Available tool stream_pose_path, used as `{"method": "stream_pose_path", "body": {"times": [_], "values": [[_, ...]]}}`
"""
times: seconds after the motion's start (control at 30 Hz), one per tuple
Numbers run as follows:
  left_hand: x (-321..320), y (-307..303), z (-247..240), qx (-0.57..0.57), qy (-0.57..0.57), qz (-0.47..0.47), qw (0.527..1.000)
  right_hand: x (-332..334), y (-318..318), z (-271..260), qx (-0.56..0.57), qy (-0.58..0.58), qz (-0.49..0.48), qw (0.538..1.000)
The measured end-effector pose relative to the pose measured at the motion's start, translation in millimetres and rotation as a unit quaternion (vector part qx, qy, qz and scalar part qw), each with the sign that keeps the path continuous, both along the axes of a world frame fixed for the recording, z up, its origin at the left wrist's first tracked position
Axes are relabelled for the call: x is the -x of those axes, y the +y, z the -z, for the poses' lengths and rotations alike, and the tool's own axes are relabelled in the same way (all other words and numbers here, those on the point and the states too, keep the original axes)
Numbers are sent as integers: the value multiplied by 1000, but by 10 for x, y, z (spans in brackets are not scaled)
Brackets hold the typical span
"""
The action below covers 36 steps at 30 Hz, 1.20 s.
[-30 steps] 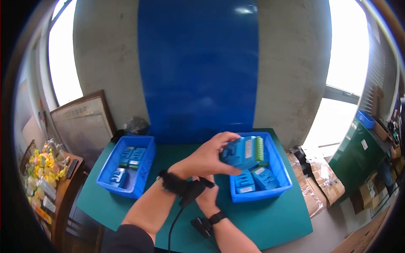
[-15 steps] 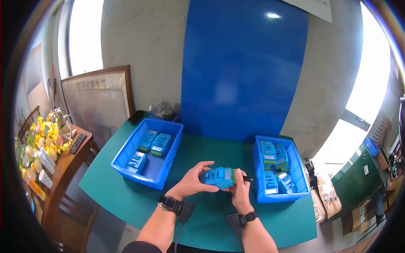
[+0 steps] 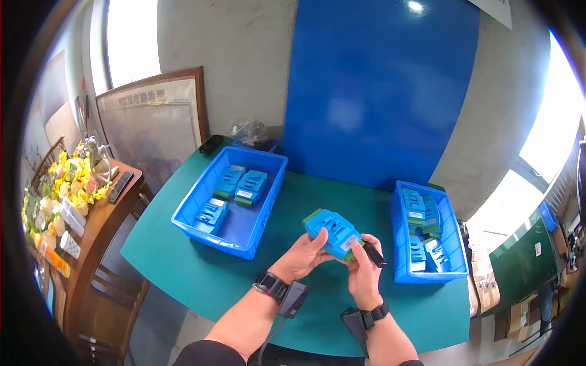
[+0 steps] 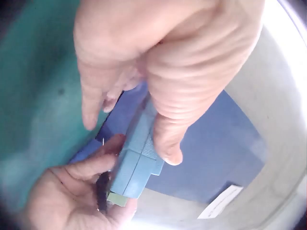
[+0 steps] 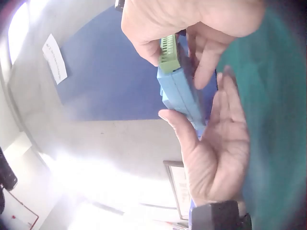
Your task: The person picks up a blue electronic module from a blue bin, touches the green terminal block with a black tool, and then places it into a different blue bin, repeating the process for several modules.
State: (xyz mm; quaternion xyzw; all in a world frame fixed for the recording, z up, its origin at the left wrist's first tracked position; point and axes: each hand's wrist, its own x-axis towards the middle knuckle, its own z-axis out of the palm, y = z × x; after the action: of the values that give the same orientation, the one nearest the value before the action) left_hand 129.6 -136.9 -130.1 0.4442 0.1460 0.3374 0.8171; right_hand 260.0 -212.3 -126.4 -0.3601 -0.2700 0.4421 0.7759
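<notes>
A blue module with green terminal strips is held between both hands over the table, amid the two bins. The left hand grips its left part, thumb on the upper face. At its right end, the right hand pinches the module near a green strip and also has a small black object by its fingers. In the left wrist view, the left thumb presses the blue casing. The right wrist view shows the green strip between the right thumb and fingers.
A blue bin at left holds three blue modules. Another blue bin at right holds several. Both stand on a green table. Behind them are a blue panel and a clear plastic bag. Flowers stand far left.
The left hand has come back from over the right bin with the module, and the right hand has taken hold of its right end. The module has since been tilted; the head view has shifted.
</notes>
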Motion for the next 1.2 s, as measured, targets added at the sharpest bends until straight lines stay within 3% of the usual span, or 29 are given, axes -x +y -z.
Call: {"method": "stream_pose_path", "body": {"times": [0.07, 0.17, 0.2, 0.33, 0.43, 0.5, 0.57, 0.93, 0.97, 1.03, 1.2], "values": [[29, 48, 51, 20, -15, -1, 1000, 39, -29, -4, 12, -70, -2, 997], [29, 104, 86, 62, -42, -34, 997, 48, -45, 44, 8, -321, 52, 946], [28, 110, 97, 80, -51, -50, 994, 88, -13, 73, -51, -318, 74, 944], [101, 155, 76, 259, -136, -78, 953, 153, -81, -41, -74, -342, 133, 927], [125, 182, 97, 311, -180, -84, 930, 93, -215, -80, -168, -394, 94, 899], [123, 182, 66, 335, -167, -109, 921, 93, -266, -57, -187, -447, 124, 866], [140, 211, 121, 363, -163, -95, 913, 125, -258, 26, -196, -431, 123, 872], [96, 171, 92, 314, -139, -77, 936, 204, -215, 24, -133, -478, 68, 866], [113, 158, 72, 308, -132, -78, 939, 199, -222, -7, -149, -503, 71, 848], [142, 138, 19, 294, -120, -76, 945, 211, -242, 21, -147, -445, 91, 879], [158, 106, 18, 307, -132, -70, 940, 191, -237, 5, -132, -473, 103, 865]]}}
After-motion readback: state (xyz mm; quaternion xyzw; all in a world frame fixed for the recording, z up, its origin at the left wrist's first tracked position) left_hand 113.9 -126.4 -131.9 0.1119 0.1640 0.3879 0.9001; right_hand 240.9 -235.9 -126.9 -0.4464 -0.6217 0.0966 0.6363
